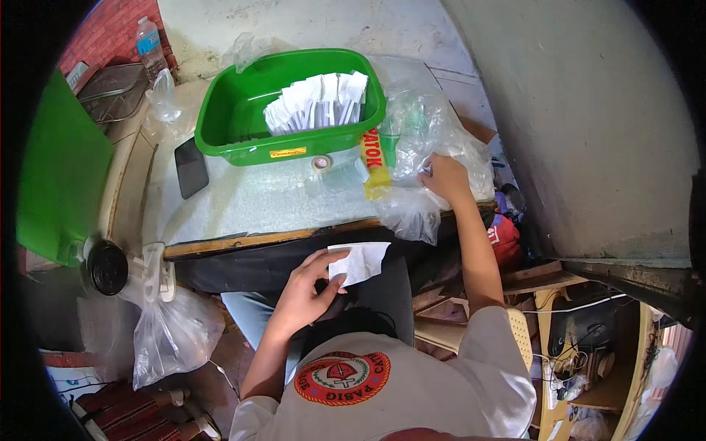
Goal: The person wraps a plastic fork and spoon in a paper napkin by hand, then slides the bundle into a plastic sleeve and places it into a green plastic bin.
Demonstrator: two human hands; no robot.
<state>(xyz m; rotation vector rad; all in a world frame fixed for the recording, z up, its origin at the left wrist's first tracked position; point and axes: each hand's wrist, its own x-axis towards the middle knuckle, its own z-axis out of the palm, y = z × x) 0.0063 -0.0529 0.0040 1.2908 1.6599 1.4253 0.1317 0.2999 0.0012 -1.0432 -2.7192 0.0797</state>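
In front of my body, my left hand (303,292) pinches a small white paper packet (360,262) between thumb and fingers. My right hand (446,179) reaches over the table's right side with its fingers curled together against a heap of clear plastic bags (419,121). What those fingers grip is too small to make out. Just left of that hand lies a yellow and red printed plastic wrapper (374,163). A row of similar white packets (318,101) stands in a green plastic basin (250,152) at the back of the table.
A roll of tape (321,163) and a phone (192,168) rest on the table (250,206). A tied plastic bag (176,334) hangs at the left front. At the back left is a water bottle (150,48). A grey panel (596,132) rises on the right.
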